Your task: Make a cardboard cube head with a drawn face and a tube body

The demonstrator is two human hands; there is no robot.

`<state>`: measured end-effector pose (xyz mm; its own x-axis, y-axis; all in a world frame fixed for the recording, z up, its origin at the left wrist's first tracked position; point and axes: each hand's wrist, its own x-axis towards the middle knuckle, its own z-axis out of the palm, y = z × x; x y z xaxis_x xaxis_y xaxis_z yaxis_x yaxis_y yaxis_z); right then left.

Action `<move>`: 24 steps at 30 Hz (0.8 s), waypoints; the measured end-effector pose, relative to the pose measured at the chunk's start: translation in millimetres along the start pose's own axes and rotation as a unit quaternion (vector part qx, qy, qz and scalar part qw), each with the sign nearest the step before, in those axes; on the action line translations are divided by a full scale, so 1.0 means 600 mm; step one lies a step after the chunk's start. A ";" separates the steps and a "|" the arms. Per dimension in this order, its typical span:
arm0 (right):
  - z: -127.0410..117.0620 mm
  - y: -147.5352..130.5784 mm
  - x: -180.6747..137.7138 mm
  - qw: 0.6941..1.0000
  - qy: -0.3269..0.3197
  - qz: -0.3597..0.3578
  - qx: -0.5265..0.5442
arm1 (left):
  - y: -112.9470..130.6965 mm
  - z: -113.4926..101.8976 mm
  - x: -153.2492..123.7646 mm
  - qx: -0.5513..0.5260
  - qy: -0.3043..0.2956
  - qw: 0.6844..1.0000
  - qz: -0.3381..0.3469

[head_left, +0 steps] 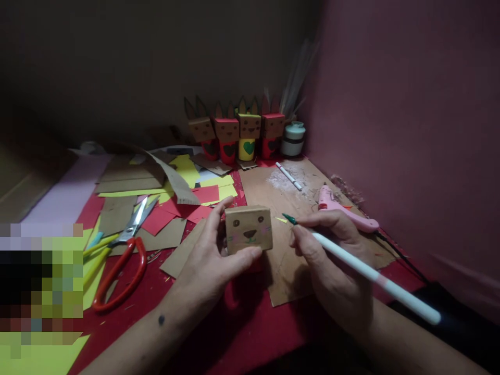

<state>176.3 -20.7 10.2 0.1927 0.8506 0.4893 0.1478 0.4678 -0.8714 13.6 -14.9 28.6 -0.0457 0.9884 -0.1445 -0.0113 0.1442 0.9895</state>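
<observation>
My left hand (213,255) grips a small cardboard box (242,240) by its left side and lower edge, thumb across the front. Drawn on the box are two eyes, a dark nose, a green mouth and faint coloured marks on the cheeks. In my right hand (332,255) is a white marker (363,268) with a green tip, held like a pen. The tip points toward the box from its right, with a gap between them. Behind stand several finished-looking figures with cardboard heads, ears and red or yellow bodies, among them a yellow one (247,149) with a green heart.
Red-handled scissors (135,239) lie open at left among paper and cardboard scraps (160,221). A pink glue gun (344,208) with a cord rests at right on a cardboard sheet (255,182). Another white marker (288,176) and a light-blue jar (292,139) are farther back. A wall borders the right side.
</observation>
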 end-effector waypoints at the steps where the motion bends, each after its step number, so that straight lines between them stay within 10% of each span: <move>1: 0.002 0.003 0.000 1.000 0.002 -0.002 0.010 | 0.000 -0.001 0.000 0.000 0.001 1.000 0.000; 8: -0.012 0.017 0.032 0.997 -0.078 -0.028 -0.002 | 0.003 -0.008 0.003 -0.011 -0.025 1.000 0.011; 15: -0.033 0.000 0.085 0.954 -0.250 0.152 0.059 | 0.002 -0.006 0.005 0.005 -0.087 0.996 0.003; 24: -0.039 0.017 0.123 0.963 -0.240 0.117 0.026 | 0.014 -0.053 0.030 0.077 -0.076 0.991 0.083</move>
<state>214.9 41.3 38.2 -0.2586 0.9413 0.2170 0.1029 0.2502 -0.9627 -18.8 2.8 34.2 0.1176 0.9930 0.0110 0.1361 -0.0271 0.9903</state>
